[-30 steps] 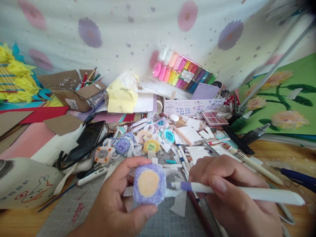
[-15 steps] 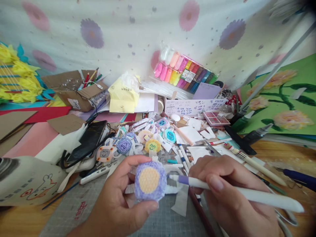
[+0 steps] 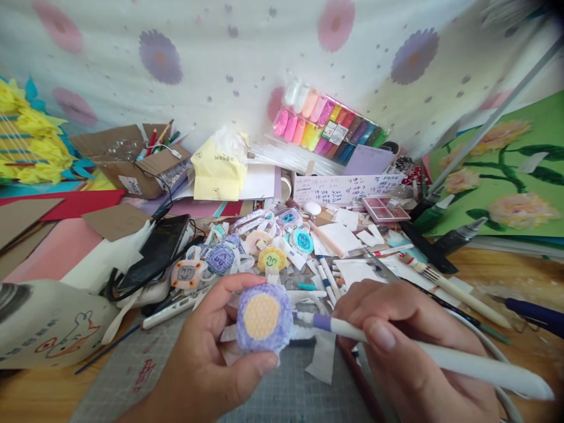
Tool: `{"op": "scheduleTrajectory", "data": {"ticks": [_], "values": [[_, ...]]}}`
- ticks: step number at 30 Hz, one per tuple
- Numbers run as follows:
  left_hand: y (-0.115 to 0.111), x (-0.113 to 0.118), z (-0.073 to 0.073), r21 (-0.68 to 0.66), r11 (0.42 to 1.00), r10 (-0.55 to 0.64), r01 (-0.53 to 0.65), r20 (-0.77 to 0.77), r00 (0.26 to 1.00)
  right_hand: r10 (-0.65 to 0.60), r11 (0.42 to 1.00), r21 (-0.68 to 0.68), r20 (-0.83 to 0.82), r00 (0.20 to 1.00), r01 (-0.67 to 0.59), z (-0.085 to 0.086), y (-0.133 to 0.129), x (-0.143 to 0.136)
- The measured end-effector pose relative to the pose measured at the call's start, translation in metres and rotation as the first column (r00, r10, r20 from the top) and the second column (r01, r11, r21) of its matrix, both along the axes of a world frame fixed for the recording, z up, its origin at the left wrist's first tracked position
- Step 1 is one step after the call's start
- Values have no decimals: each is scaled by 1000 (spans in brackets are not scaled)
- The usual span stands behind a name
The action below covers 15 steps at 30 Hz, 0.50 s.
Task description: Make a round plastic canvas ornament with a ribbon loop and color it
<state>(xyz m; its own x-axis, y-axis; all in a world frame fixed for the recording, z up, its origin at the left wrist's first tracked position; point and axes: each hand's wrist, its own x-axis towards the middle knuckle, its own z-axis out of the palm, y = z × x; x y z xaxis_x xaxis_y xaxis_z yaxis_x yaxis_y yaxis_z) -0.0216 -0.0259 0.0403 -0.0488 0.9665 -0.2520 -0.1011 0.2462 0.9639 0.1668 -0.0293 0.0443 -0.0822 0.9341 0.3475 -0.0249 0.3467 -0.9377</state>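
Between the thumb and fingers of my left hand (image 3: 220, 346) is a paper watch (image 3: 262, 317), its rounded face coloured purple around a pale orange centre. White strap pieces stick out from its sides, partly hidden by my fingers. My right hand (image 3: 409, 335) grips a white marker (image 3: 467, 358) with a purple band near the tip. The marker's tip is at the right edge of the watch face; I cannot tell whether it touches. Just beyond my hands lie several more coloured paper watches, including a yellow one (image 3: 272, 259) and a purple one (image 3: 220, 259).
A grey cutting mat (image 3: 145, 376) lies under my hands. At left stand a white bottle (image 3: 57, 326) and a black phone (image 3: 156, 249). Paper scraps and pens crowd the middle. A colourful clay pack (image 3: 330, 126) leans at the back, and a blue-handled tool (image 3: 533, 314) lies at right.
The watch has shifted slightly left and turned a little in my left hand. The marker has moved slightly left with it, its rear end dropping lower.
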Motion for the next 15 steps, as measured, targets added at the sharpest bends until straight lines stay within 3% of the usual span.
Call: {"op": "scheduleTrajectory", "data": {"ticks": [5, 11, 15], "values": [[1, 0, -1, 19, 1000, -9, 9, 9, 1000, 53, 997, 62, 40, 998, -55, 4, -3, 1], [0, 1, 0, 3, 1000, -1, 1, 15, 1000, -78, 985, 158, 16, 997, 75, -5, -6, -9], [0, 1, 1, 11, 1000, 2, -2, -16, 1000, -20, 976, 216, 64, 998, 5, -2, -6, -8]]}}
